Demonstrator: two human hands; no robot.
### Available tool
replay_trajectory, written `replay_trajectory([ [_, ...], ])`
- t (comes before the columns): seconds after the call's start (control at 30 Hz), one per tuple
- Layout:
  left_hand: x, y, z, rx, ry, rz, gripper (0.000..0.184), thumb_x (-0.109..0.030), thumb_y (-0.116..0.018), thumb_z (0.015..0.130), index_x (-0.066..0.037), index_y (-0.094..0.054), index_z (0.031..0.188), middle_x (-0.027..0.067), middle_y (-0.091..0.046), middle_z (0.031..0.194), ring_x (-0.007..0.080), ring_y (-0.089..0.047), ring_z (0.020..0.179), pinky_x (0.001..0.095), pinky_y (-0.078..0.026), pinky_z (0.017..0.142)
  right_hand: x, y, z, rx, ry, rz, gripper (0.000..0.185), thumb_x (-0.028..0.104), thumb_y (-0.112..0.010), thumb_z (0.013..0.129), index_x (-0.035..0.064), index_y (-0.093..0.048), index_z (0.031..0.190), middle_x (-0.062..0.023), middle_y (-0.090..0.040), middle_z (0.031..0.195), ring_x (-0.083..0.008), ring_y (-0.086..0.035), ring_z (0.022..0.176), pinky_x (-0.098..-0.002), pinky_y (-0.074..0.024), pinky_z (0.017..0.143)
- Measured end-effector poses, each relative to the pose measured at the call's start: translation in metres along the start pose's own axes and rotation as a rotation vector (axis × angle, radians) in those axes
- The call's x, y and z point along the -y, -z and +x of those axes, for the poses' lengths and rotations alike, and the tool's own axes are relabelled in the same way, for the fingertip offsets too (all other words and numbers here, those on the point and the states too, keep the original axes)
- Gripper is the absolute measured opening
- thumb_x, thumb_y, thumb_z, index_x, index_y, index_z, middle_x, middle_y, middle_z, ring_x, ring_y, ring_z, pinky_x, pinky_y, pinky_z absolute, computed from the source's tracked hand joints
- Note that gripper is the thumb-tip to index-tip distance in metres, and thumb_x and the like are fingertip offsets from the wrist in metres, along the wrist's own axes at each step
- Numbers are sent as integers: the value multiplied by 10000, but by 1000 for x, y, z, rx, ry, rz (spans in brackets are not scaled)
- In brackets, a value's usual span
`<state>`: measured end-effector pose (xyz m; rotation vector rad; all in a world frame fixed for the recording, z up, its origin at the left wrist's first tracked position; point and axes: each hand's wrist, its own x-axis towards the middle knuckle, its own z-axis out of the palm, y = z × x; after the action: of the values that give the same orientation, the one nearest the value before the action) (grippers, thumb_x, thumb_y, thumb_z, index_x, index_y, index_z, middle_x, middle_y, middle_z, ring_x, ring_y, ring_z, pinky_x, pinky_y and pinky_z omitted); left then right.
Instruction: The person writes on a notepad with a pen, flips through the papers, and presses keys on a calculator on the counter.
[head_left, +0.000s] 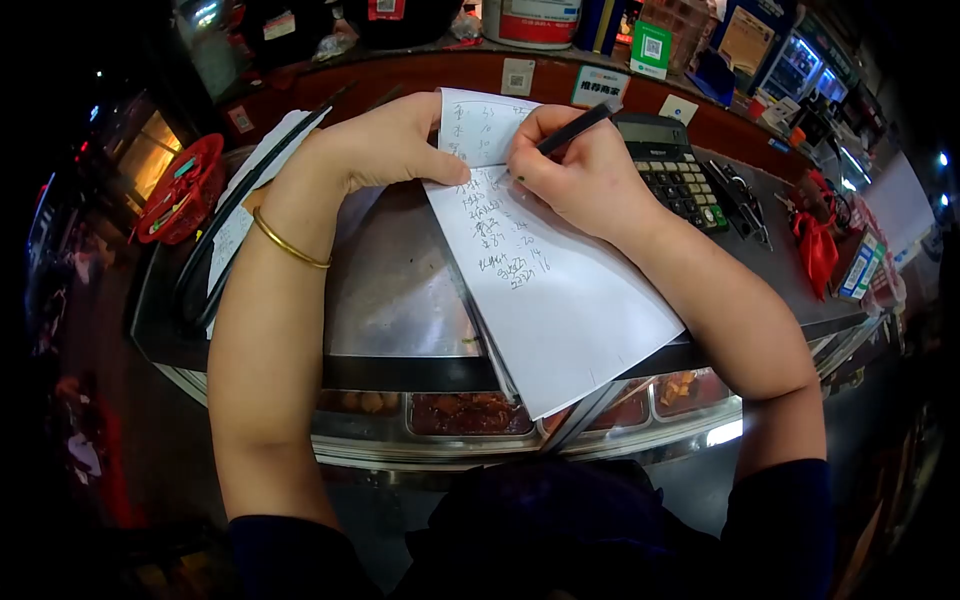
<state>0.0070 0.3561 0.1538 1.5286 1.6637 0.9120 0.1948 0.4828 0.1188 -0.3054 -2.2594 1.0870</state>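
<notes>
My right hand [580, 170] is closed round a black pen [582, 124], its side resting on a white sheet of paper [570, 330]. Handwritten lines and numbers run down the sheet's upper half. My left hand [405, 145] lies at the sheet's upper left edge, the thumb on the paper and the other fingers bent and partly hidden at the edge. The sheet's lower end hangs over the counter's near edge. A calculator [680, 180] sits just right of my right hand.
Food trays [470, 412] show below the counter's front edge [400, 372]. At the left are a red basket [185, 190] and a clipboard with papers [240, 220]. A red bag [815, 250] and a small box [858, 265] stand at the right. A tub [532, 22] is behind.
</notes>
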Motion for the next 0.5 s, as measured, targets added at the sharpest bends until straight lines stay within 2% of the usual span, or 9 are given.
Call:
replay_trajectory([
  [0.1, 2, 1, 2, 4, -16, 12, 588, -71, -814, 784, 4, -580, 1318, 124, -675, 1234, 210, -642, 1121, 371, -467, 1048, 8, 5, -2, 14, -65, 134, 116, 132, -716, 853, 28, -667, 875, -18, -642, 663, -64, -620, 603, -242, -481, 541],
  [0.2, 7, 3, 3, 28, -24, -7, 592, -84, -818, 785, -1, -579, 1320, 114, -676, 1229, 199, -642, 1108, 366, -472, 1038, 17, 14, -6, 103, -9, 193, 109, 93, -720, 859, 18, -651, 896, -16, -647, 708, -59, -622, 624, -228, -483, 546],
  [0.23, 6, 3, 2, 25, -18, 3, 595, -85, -818, 784, -1, -577, 1322, 113, -676, 1229, 198, -642, 1105, 365, -472, 1038, 20, 18, -7, 139, 16, 165, 109, 58, -722, 857, 17, -643, 920, -13, -651, 747, -58, -616, 631, -215, -470, 545],
  [0.33, 6, 4, 3, 10, -1, 18, 613, -92, -824, 780, -4, -570, 1331, 113, -674, 1231, 198, -637, 1111, 362, -468, 1041, 18, 20, -10, 145, 49, 47, 72, 70, -669, 889, 32, -613, 866, 6, -619, 797, -47, -582, 706, -200, -482, 626],
  [0.47, 3, 2, 2, -10, 8, 39, 606, -85, -819, 781, 7, -570, 1326, 114, -671, 1235, 202, -631, 1124, 367, -460, 1050, 13, 11, -9, 73, -88, -7, 115, 90, -658, 893, 40, -596, 811, 31, -581, 711, -45, -529, 624, -222, -449, 562],
  [0.5, 4, 2, 2, -15, 21, 41, 603, -82, -817, 782, 11, -570, 1324, 114, -670, 1236, 204, -630, 1126, 369, -457, 1053, 9, 9, -7, 14, -1, -18, 153, 161, -713, 823, 23, -648, 817, -47, -625, 631, -112, -598, 570, -289, -476, 542],
])
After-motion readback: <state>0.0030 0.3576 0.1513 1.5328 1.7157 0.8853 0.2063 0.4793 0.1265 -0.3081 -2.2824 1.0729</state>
